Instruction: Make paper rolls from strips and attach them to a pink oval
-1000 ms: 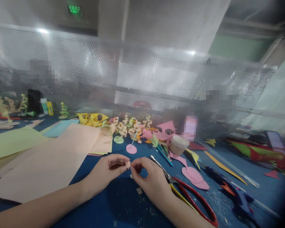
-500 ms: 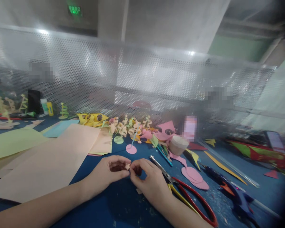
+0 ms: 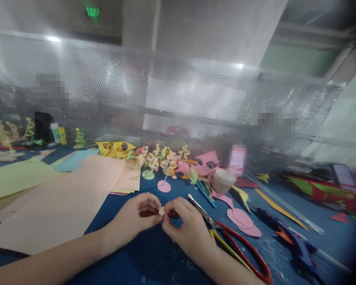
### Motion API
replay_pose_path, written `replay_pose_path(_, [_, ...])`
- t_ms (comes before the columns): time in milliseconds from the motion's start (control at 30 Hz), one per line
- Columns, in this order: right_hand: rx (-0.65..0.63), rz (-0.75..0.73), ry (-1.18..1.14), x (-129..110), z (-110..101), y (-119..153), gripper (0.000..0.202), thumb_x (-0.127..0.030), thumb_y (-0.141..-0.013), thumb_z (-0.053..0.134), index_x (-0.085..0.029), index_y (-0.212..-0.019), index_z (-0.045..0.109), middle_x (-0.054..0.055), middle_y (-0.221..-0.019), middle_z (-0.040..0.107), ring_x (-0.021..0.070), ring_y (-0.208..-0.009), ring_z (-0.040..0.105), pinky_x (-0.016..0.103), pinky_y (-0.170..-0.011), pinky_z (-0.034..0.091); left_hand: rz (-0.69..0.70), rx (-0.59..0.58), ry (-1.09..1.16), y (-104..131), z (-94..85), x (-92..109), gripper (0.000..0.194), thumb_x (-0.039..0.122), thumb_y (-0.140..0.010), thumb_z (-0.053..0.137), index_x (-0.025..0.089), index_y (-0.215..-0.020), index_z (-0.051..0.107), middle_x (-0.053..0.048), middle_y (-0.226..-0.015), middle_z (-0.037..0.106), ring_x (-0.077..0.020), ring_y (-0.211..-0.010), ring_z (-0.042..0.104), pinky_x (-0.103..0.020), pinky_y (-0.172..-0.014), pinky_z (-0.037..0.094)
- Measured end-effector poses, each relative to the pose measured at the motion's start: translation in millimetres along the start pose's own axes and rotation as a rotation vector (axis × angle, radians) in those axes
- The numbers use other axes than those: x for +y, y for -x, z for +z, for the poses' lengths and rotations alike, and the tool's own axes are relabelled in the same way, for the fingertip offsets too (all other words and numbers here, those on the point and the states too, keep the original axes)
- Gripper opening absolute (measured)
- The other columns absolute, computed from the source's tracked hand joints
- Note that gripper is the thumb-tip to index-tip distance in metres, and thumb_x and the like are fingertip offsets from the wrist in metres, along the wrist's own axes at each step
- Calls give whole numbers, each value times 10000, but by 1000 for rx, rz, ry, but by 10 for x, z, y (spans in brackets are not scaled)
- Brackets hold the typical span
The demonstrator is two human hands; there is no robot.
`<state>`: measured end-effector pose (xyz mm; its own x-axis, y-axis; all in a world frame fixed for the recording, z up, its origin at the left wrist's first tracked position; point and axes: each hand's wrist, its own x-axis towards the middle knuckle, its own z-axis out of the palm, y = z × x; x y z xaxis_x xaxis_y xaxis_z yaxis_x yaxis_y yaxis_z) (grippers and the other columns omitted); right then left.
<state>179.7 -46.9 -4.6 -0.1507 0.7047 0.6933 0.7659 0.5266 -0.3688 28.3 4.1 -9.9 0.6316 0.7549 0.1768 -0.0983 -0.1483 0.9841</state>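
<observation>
A small pale pink paper star (image 3: 161,211) sits between the fingertips of both hands, over the blue table. My left hand (image 3: 138,215) pinches it from the left with thumb and fingers. From the right, my right hand (image 3: 185,221) closes thumb and forefinger on its other edge. Just beyond the hands stands a pink paper disc (image 3: 164,186) with a thin blue paper stem (image 3: 167,174) rising from it. Scissors (image 3: 240,253) with red and yellow handles lie beside my right hand, partly behind the forearm.
Large paper sheets (image 3: 62,202) cover the left. Several curled paper trees (image 3: 151,160) stand at the back near the perforated metal panel (image 3: 112,91). Rightward are a tape roll (image 3: 222,182), pink paper ovals (image 3: 241,219), an orange strip (image 3: 280,208) and a blue glue gun (image 3: 296,245).
The paper star has turned slightly between my fingertips, so more of its shape shows now. Both hands have shifted only a little; the things on the table stay where they were.
</observation>
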Motion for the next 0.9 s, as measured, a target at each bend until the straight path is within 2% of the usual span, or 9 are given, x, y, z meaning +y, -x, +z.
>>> replay_pose_path(233, [-74,95,-142,33,-2,-24,138,-101,-739,464,-197,-741,563,3,-684,596,129,-637,564,213,-597,450,56,102,-40,-32,-33,-7,112,187,-702,613,184,-806,573,3,-783,605,-146,-783,575,-271,-756,438])
replay_pose_path(433, [-16,180,-112,59,-9,-21,123,-125,-753,483,-205,-787,570,0,-699,614,144,-665,585,238,-622,465,19,95,-15,-40,-45,-20,195,234,-713,620,189,-902,595,-18,-851,638,-165,-820,596,-313,-811,443])
replay_pose_path(533, [-9,169,-115,70,-3,-19,117,-119,-748,496,-205,-785,567,-3,-694,615,140,-656,586,233,-614,464,5,85,-7,-31,-40,-3,231,202,-698,631,200,-921,568,-9,-841,639,-162,-824,600,-311,-808,441])
replay_pose_path(700, [-1,114,-92,71,-1,-16,108,-112,-744,508,-203,-761,565,-6,-682,603,136,-653,576,229,-609,457,36,66,-43,-31,-39,16,116,197,-712,613,185,-813,558,-6,-813,624,-153,-811,587,-295,-787,437])
replay_pose_path(900, [14,43,-61,64,-8,-16,108,-105,-749,503,-197,-739,557,1,-670,588,134,-644,560,224,-598,455,53,57,-67,-27,-40,16,82,216,-738,591,180,-811,581,-8,-811,622,-150,-814,582,-287,-784,440])
